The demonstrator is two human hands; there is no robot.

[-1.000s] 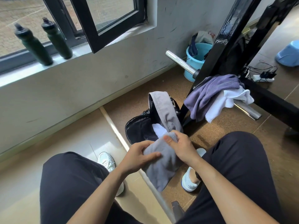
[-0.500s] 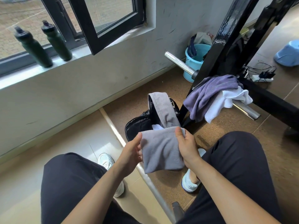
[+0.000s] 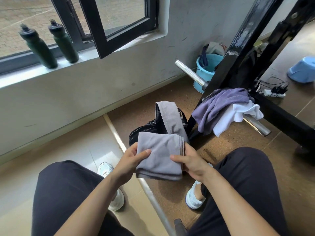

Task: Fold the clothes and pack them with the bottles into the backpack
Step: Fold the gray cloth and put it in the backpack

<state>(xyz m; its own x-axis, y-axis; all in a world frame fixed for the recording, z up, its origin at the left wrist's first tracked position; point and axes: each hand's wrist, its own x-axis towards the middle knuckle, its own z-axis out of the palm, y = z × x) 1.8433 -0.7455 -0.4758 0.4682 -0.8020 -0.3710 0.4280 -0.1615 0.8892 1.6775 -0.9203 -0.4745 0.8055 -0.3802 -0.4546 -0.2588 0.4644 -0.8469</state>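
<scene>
Hands — left hand (image 3: 129,160) pinches the left edge of the folded grey garment (image 3: 160,154), thumb on top; right hand (image 3: 192,163) grips its right edge | garment held above the knees, just near of the open black backpack (image 3: 144,133) | green bottles (image 3: 39,48) upright on the far-left windowsill (image 3: 20,77) | purple and white clothes (image 3: 219,106) draped over the steel bar (image 3: 255,124) — right

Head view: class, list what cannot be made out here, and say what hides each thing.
Head view, backpack inside: covered by the folded grey cloth.
Head view, blue bucket: partly behind the black frame.
Head view, bottles: opaque, contents unseen.
</scene>
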